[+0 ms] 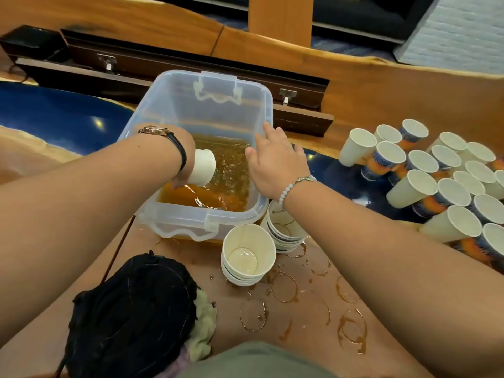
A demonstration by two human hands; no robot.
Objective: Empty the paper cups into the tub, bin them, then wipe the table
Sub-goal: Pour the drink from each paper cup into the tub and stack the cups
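Left hand [182, 162] grips the cup [203, 167], tipped low inside the tub [177, 105]: hold until drained. Right hand [275, 165], fingers straight, rests on the rim just beside; brace the tub with it.

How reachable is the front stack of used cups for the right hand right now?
Probably yes: the right hand holds nothing, only touching the tub rim, and the front cup stack stands uncovered beside that forearm.
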